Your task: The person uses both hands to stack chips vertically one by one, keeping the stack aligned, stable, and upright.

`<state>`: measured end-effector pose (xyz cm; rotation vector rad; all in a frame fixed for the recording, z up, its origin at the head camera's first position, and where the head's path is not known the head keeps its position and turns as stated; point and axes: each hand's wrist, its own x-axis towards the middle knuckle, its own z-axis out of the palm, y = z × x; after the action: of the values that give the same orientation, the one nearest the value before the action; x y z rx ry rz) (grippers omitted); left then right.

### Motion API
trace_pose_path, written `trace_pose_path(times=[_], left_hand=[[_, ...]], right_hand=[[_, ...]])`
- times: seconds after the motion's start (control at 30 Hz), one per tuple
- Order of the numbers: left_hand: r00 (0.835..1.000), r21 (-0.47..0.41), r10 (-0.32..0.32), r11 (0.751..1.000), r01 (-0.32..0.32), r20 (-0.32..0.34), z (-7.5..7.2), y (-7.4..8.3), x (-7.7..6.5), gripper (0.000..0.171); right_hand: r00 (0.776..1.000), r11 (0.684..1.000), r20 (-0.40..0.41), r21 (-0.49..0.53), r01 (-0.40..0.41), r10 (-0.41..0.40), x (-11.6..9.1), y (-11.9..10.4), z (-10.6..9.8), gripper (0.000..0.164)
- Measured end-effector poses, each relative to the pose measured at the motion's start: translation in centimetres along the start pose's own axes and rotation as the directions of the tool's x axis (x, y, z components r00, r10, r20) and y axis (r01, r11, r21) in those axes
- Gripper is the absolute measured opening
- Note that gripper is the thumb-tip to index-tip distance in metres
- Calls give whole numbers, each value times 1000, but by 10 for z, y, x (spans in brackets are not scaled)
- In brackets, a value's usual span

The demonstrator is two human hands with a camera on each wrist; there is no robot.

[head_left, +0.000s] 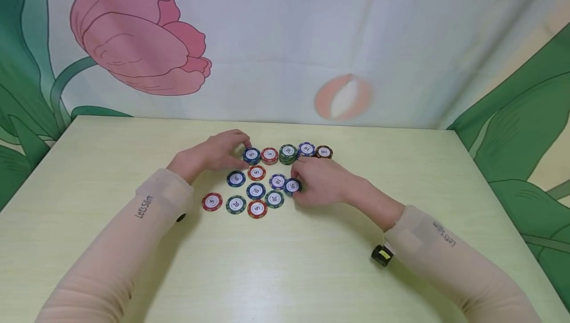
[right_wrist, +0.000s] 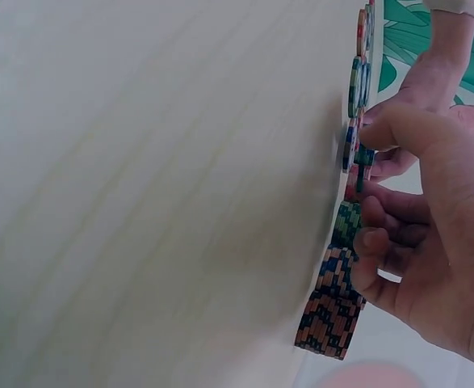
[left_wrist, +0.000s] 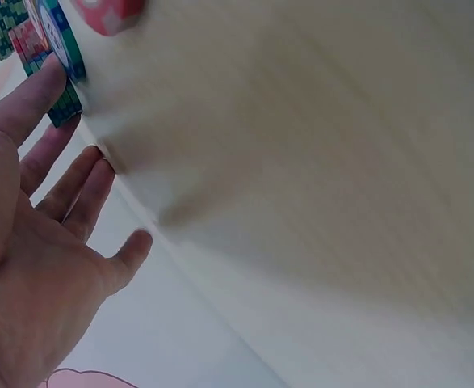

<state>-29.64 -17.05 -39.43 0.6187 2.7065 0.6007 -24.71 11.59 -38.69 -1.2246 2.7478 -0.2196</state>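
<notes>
A row of poker chip stacks runs along the far part of the table. My left hand [head_left: 218,151] is at its left end, thumb and forefinger pinching the sides of a dark blue chip stack [head_left: 251,155]. In the left wrist view the other left fingers [left_wrist: 91,190] are spread apart. My right hand [head_left: 322,180] pinches a dark blue poker chip [head_left: 292,186] between thumb and forefinger. That chip sits beside a blue-purple 10 chip [head_left: 277,181]; whether it touches the table cannot be told. The remaining right fingers [right_wrist: 374,242] are curled near the stacks.
Red [head_left: 269,155], green [head_left: 288,153], blue-purple [head_left: 306,149] and black-brown [head_left: 324,152] stacks continue the row. Several loose chips lie nearer, including a red one [head_left: 212,202] and a green one [head_left: 236,205]. A printed curtain [head_left: 267,56] hangs behind the table [head_left: 276,268].
</notes>
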Motion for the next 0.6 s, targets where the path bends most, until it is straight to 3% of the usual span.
trace_pose_path(times=[0.23, 0.43, 0.6], left_hand=[[1000, -30, -16, 999, 16, -18, 0, 3, -2, 47], [999, -58, -36, 998, 35, -27, 1, 4, -2, 47], [999, -64, -36, 997, 34, -32, 2, 3, -3, 48]], right_hand=[[995, 1000, -98, -21, 11, -13, 7, -2, -1, 37], [975, 998, -212, -23, 61, -64, 14, -4, -2, 34], [967, 997, -245, -62, 47, -61, 21, -8, -4, 29]])
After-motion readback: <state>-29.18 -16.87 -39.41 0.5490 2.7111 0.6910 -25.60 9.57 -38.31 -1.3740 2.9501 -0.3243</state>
